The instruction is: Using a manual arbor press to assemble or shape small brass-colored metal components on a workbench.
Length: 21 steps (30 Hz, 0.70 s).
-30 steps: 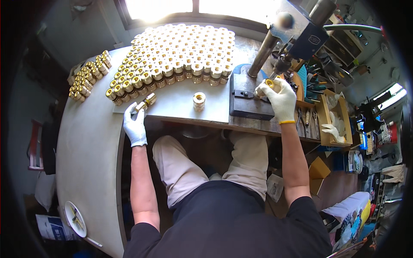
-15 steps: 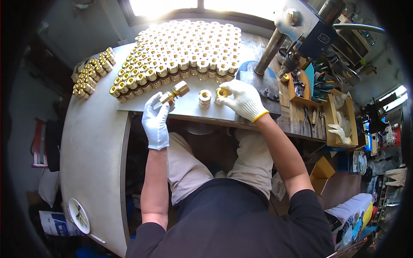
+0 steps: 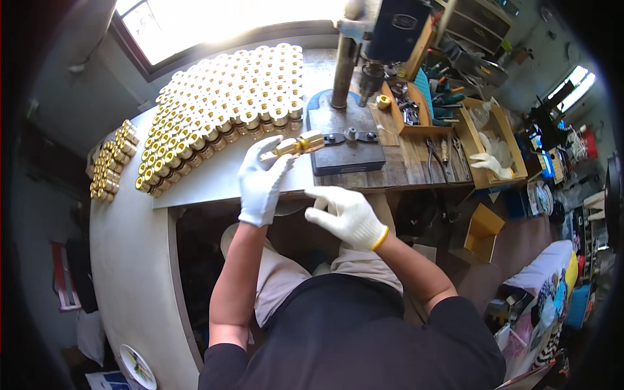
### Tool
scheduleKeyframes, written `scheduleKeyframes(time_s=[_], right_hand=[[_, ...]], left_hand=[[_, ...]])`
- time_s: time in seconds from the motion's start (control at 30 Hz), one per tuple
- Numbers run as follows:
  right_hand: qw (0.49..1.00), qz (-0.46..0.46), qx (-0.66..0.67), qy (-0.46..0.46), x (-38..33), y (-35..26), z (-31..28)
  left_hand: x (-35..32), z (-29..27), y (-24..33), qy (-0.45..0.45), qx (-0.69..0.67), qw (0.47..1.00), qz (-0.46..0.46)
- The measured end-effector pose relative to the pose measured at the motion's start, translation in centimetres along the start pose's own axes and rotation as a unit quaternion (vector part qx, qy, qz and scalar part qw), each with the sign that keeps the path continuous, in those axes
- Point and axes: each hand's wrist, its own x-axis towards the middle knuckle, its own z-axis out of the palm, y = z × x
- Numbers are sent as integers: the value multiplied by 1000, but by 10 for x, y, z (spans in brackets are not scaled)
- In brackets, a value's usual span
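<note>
- While the white-gloved left hand (image 3: 260,182) is gripping a golden cylindrical brass fitting (image 3: 298,145) between closed fingers, the white-gloved, yellow-cuffed right hand (image 3: 344,213) is hanging half open and empty nearby.
- This fitting is pointing toward a black blocky metal drill-press base (image 3: 348,159).
- Beyond, many shiny golden cylindrical fittings (image 3: 221,101) are standing in rows.

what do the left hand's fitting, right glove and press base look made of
Fitting: probably brass, smooth, from its golden shine.
Right glove: likely knitted fabric, perhaps cotton; matte, finely ribbed.
Press base: apparently metal, possibly iron; dark grey, faint sheen.
</note>
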Motion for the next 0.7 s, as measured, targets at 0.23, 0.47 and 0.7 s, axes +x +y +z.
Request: scheduleKeyframes(time_s=[0.23, 0.47, 0.7], right_hand=[[994, 104, 27, 12, -58, 18, -8], [981, 177, 79, 18, -67, 27, -22], [995, 3, -30, 98, -45, 12, -78]], left_hand=[[56, 64, -50, -45, 144, 988, 3], [87, 128, 2, -127, 318, 934, 98], [19, 104, -14, -73, 213, 965, 134]])
